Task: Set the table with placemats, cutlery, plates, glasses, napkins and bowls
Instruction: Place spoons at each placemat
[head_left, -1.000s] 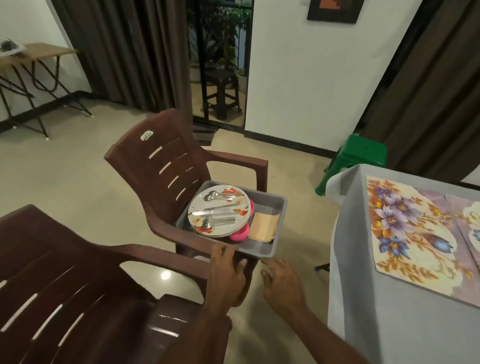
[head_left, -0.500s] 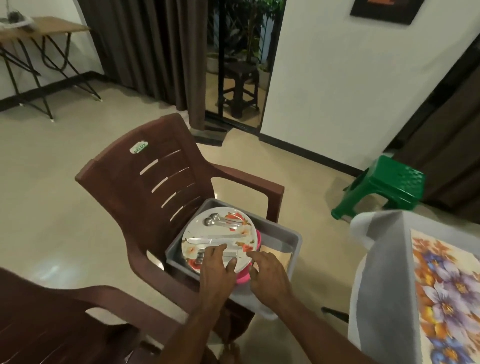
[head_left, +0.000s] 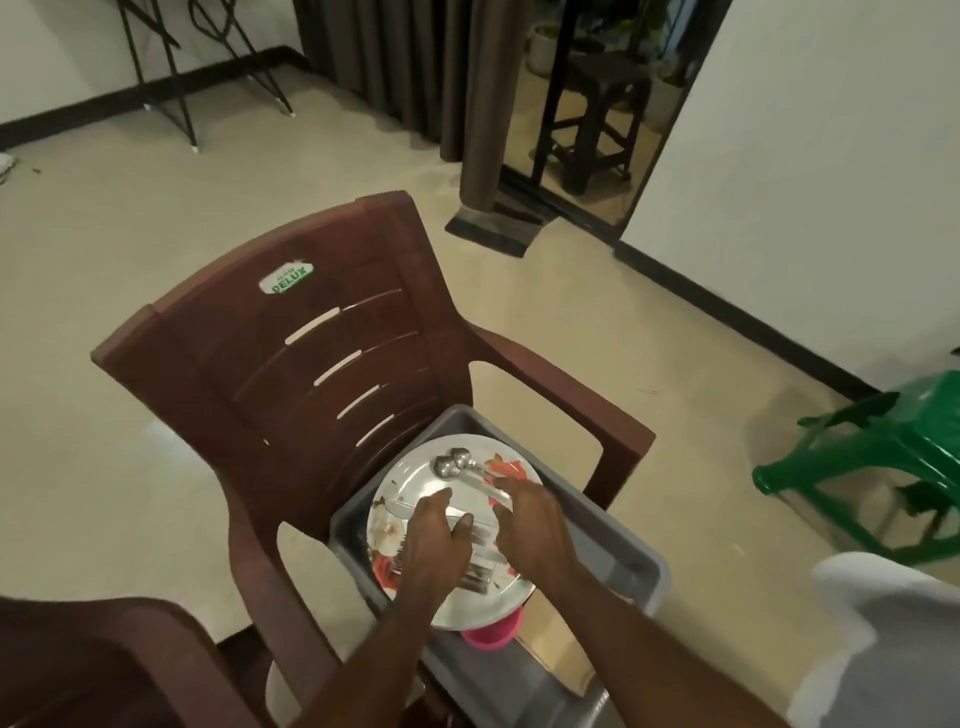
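Head view, the only one. Both hands are now reaching down over the plate (head_left: 451, 535), which is sitting on top of a stack in the grey bin (head_left: 618, 545) on the seat of the brown chair (head_left: 291, 374). A second ago they were hanging short of the bin's near edge; half a second ago they were just arriving at the plate's near rim. They are now lying further in, over the cutlery (head_left: 480, 564).

Left hand (head_left: 434, 543): fingers are spreading forward and slightly bent, lying on the plate over the forks and knife. Whether they are pinching any piece, I cannot tell; blur is hiding the tips.

Right hand (head_left: 530, 525): fingers are curling down at the spoon handles (head_left: 488, 475); the two spoon bowls (head_left: 451, 464) are lying clear at the far side of the plate. A grip looks to be starting, but contact is hidden and I cannot tell.

A pink bowl (head_left: 492, 633) is peeking out under the plate's near edge. Everything is sitting in the bin, nothing lifted.

The view is also tipping down and left: only a grey-clothed corner of the bench (head_left: 893, 639) is showing at lower right, with the placemat out of frame. A green stool (head_left: 883, 467) is standing between.

Judgement: the person is gathering cutlery first, so the plates underneath are coming free next; the carry to the bench is not yet begun.
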